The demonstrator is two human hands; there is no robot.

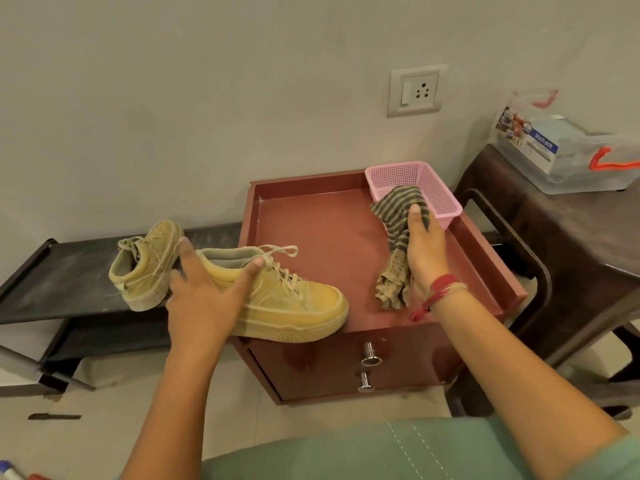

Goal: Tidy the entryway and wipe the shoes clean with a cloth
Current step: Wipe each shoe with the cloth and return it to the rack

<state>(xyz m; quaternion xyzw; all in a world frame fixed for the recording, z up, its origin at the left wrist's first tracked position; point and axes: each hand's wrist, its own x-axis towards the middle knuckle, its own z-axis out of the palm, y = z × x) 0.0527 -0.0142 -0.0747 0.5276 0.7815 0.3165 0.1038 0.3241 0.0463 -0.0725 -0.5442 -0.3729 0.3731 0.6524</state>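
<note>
Head view only. Plain wall with a socket (pixel 415 90) behind; below it a red-brown cabinet whose rimmed top is the work surface (pixel 311 216).

- Left hand (pixel 204 289): wrapped over the heel end of the near shoe (pixel 301 303), thumb on the collar by the laces, fingers down the far side. Reads as a grip.
- Near shoe sits on the front-left corner of the surface, heel hanging off the left edge.
- Second shoe (pixel 149 268) is on the dark shoe rack (pixel 69 271) just beside the cabinet, tipped toe-up, sole touching the left fingertips.
- Right hand (pixel 424 247): clutching the striped cloth (pixel 398 216). Cloth's top end drapes over the rim of the pink basket (pixel 440 188), bottom end bunches on the surface.
- Plastic box (pixel 561 150) on the dark stool at right, not involved.

Status, my read: setup only. One shoe staged, cloth in hand, cloth well apart from either shoe. Both shoes look dusty and grey along the soles, so no wiping is evident. Left to do: wipe both shoes, return them to the rack, tidy the rest.
</note>
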